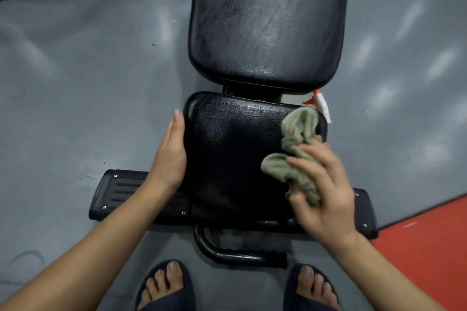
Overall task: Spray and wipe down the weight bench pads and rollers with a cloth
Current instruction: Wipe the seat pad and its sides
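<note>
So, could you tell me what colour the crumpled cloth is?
The crumpled cloth is olive green; head view.

Head camera looks steeply down, close over the bench seat pad [232,149].

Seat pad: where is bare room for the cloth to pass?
Free: the seat pad middle, between the left hand and the cloth. The back pad beyond is bare too. Crowded: the right edge, with cloth, right hand and spray bottle.
</note>
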Motion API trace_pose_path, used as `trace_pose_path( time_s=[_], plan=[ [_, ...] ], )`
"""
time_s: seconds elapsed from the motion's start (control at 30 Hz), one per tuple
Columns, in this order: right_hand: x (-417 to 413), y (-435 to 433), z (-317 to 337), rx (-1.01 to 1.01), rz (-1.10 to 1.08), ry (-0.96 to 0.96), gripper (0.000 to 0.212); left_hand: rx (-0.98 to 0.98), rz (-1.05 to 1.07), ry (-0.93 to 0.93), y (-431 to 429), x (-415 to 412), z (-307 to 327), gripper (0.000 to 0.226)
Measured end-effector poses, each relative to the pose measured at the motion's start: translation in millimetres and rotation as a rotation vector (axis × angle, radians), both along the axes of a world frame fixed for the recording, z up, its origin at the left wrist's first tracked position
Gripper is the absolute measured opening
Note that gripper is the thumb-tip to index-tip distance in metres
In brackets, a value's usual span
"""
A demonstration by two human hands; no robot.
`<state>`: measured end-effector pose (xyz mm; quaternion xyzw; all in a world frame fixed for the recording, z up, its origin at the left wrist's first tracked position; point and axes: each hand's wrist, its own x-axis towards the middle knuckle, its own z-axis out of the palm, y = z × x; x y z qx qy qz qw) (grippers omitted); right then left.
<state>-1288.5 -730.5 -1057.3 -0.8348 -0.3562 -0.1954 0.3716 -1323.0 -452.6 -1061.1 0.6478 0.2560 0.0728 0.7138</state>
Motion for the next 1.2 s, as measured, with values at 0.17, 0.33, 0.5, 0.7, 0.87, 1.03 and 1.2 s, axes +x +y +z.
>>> trace_pose_path(
  time_s=[0.17, 0.33, 0.5, 0.7, 0.87, 1.03, 1.2],
  plan=[
    [14.6, 7.9, 9.4, -0.048, 0.013, -0.102, 0.034, 0.233, 0.065, -0.013, -5.3, -4.2, -0.2, 0.082],
    [71.6, 23.5, 44.2, 0.172, -0.248, 0.109, 0.039, 0.307, 0.078, 0.01, -8.8, -4.2, 1.3, 0.06],
    [26.8, 7.1, 16.7, 0.061, -0.171, -0.055, 0.035, 0.312, 0.06, 0.006, -11.2, -2.8, 2.7, 0.059],
    [-34.0, -4.4, -21.3, -0.179, 0.063, -0.231, 0.026, 0.033, 0.002, -0.095, -10.0, -2.1, 4.9, 0.071],
    [-25.7, 53.0, 8.6, -0.276, 0.18, -0.222, 0.026, -0.192, -0.072, -0.091, 4.9, 1.5, 4.3, 0.064],
    [-39.7, 128.5, 16.5, -0.413, 0.488, -0.19, 0.029, -0.348, -0.135, -0.105, 9.8, -4.4, 11.3, 0.073],
    [-18.6, 76.6, 22.3, -0.314, 0.429, -0.157, 0.02, -0.284, -0.106, -0.15, 6.2, -9.0, 8.6, 0.074]
  ],
)
